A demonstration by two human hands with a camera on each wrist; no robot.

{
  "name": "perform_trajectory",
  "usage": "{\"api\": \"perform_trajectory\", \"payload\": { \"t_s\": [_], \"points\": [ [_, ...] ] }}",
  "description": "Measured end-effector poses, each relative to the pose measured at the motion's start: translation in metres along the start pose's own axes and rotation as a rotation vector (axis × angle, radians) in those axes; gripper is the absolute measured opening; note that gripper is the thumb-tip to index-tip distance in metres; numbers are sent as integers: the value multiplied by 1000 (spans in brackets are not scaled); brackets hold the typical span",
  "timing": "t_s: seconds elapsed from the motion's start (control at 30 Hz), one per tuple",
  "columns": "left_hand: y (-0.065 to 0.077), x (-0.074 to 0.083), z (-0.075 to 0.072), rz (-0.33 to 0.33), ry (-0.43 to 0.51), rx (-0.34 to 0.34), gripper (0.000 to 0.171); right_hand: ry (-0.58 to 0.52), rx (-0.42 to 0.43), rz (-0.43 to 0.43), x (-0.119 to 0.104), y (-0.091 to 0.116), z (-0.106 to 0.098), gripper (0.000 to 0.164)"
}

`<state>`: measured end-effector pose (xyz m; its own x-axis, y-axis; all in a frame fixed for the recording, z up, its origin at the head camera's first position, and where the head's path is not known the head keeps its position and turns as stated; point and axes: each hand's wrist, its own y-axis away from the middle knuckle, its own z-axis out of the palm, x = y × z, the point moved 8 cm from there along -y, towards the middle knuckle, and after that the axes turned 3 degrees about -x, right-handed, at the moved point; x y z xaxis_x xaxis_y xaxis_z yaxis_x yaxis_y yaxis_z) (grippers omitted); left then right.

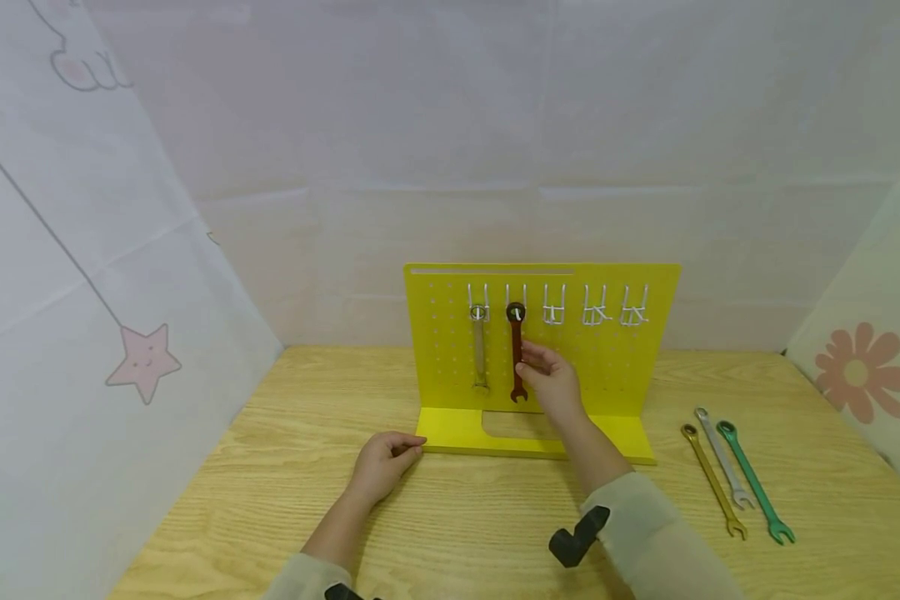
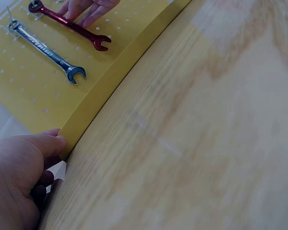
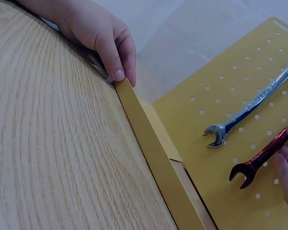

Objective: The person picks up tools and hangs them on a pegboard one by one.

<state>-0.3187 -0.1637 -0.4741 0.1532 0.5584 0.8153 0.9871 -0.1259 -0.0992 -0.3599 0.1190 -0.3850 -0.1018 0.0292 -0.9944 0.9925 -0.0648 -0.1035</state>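
Observation:
A yellow pegboard [image 1: 450, 350] stands on the table. My left hand [image 1: 384, 465] pinches the front left corner of its base between thumb and fingers. From the second hook hangs a red combination wrench [image 1: 517, 358], ring end up and jaw end down. My right hand [image 1: 555, 385] holds the red wrench's shaft from the right side, thumb and fingers about it. Left of it, on the first hook, hangs a silver combination wrench [image 2: 45, 50], apart from both hands. The right hand's fingers are partly cut off in the right wrist view.
Three white wire hooks [image 1: 594, 310] on the board's right hold nothing. On the table [image 1: 832, 467] to the right lie a gold wrench [image 1: 712, 481], another silver wrench [image 1: 723, 458] and a green wrench [image 1: 755, 483]. A pale cloth backdrop [image 1: 457, 167] hangs behind.

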Motion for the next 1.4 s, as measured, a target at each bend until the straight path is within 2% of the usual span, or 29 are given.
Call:
{"api": "perform_trajectory", "payload": {
  "t_s": [0.63,1.2,1.4],
  "points": [
    [0,0,1,9,13,-6,15,37,-10,3,0,7,-9,40],
    [-1,0,-1,14,5,-5,14,71,-38,20,9,16,-42,44],
    [-1,3,-1,42,-13,7,14,76,-30,30,13,23,-55,45]
  ]
}}
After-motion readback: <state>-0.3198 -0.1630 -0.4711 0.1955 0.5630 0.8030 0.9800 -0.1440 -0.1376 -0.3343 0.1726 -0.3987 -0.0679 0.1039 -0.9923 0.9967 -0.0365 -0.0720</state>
